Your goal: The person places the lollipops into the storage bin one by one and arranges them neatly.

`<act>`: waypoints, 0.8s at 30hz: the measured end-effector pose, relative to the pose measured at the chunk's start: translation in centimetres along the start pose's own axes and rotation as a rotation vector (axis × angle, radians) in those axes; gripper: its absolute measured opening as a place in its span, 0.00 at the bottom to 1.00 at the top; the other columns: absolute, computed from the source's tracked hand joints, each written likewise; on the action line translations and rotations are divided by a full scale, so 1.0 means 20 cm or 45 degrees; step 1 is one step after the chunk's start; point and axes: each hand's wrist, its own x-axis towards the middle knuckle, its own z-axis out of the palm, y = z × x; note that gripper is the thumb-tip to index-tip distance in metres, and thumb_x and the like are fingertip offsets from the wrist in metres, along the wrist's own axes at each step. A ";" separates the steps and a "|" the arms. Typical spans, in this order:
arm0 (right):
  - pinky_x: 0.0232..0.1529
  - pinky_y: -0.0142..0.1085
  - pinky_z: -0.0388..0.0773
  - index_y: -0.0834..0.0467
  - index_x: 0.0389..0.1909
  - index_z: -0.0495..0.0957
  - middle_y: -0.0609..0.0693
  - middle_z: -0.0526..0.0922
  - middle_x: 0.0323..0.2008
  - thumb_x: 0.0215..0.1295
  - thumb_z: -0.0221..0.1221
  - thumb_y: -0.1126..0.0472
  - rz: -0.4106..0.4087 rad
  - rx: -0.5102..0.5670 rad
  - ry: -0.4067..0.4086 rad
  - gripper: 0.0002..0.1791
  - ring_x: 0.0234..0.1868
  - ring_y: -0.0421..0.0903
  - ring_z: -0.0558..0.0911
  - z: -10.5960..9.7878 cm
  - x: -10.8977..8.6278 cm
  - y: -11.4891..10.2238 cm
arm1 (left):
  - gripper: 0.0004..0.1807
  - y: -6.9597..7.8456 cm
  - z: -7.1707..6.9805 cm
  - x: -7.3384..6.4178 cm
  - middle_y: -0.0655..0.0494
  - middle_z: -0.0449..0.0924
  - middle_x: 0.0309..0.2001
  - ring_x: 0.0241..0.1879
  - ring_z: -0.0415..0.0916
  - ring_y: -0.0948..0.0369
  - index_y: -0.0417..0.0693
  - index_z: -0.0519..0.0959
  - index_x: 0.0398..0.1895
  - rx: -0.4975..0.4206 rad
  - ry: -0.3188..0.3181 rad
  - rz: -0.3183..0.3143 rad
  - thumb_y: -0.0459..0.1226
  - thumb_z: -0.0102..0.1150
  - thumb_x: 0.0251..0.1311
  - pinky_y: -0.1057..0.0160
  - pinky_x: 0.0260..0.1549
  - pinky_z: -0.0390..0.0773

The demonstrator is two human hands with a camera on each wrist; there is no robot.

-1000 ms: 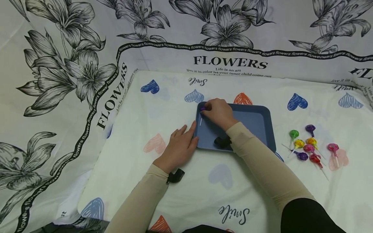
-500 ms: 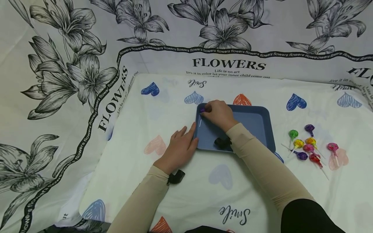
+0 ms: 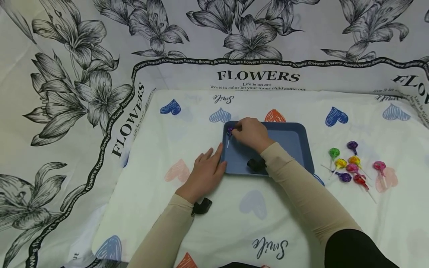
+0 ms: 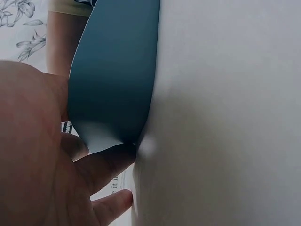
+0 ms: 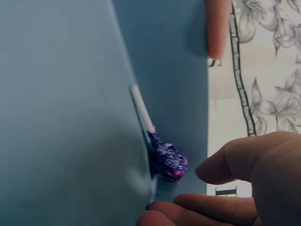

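A purple-wrapped lollipop [image 5: 170, 162] with a white stick lies along the inner left wall of a blue-grey tray [image 3: 288, 141]. In the right wrist view, the thumb and fingers of my right hand [image 5: 263, 181] are spread beside its candy end, with a gap between thumb and wrapper. The head view has that right hand [image 3: 251, 134] over the tray's far left corner. My left hand [image 3: 205, 169] rests at the tray's left side, fingers extended. Up close in the left wrist view, the fingertips of my left hand [image 4: 33, 150] touch the tray's outer wall [image 4: 115, 75].
Right of the tray lies a loose group of wrapped lollipops, among them a green lollipop [image 3: 334, 152], a red lollipop [image 3: 360, 180] and a pink lollipop [image 3: 379, 166] set apart. A white cloth [image 3: 291, 204] with printed hearts covers the table, over a floral cloth [image 3: 181, 76].
My right fingers have let go of the purple lollipop, which now lies at the tray's left wall. The left hand stays at the tray's side. The head view has shifted slightly.
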 end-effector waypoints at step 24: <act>0.39 0.48 0.82 0.60 0.50 0.89 0.55 0.89 0.44 0.72 0.55 0.55 0.031 0.162 0.247 0.19 0.36 0.50 0.85 -0.13 -0.20 0.14 | 0.38 0.02 0.00 0.01 0.56 0.57 0.82 0.84 0.45 0.52 0.59 0.44 0.87 0.036 -0.049 -0.069 0.56 0.38 0.82 0.43 0.80 0.41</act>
